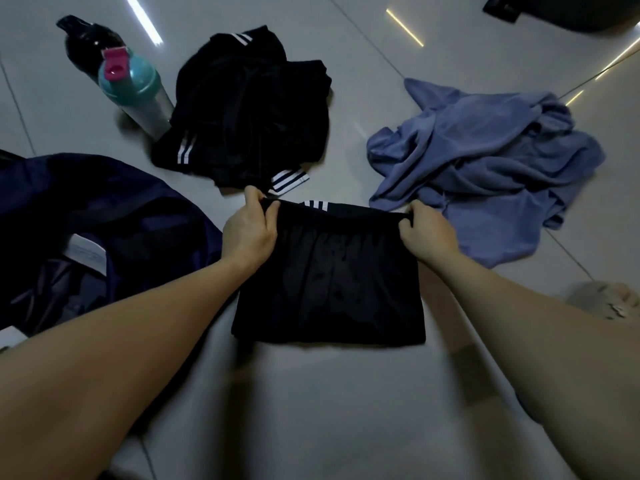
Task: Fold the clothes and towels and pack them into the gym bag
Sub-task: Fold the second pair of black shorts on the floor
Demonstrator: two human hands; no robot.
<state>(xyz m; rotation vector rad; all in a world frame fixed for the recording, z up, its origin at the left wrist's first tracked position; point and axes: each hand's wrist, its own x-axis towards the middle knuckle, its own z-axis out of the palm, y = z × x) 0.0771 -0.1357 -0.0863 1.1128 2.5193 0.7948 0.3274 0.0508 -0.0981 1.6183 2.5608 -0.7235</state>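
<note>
A black garment with white stripes (329, 275) lies folded into a rectangle on the tiled floor in front of me. My left hand (251, 228) pinches its far left corner and my right hand (424, 228) pinches its far right corner. A crumpled heap of black clothes with white stripes (249, 109) lies beyond it. To the right sprawls an unfolded blue-purple towel (485, 161). The dark navy gym bag (86, 230) sits open at the left, with grey fabric showing inside.
A teal-lidded shaker bottle with a pink cap (135, 91) and a black bottle (86, 39) stand at the far left. A dark object (571, 8) sits at the top right corner. A foot in a grey slipper (606, 299) shows at the right edge.
</note>
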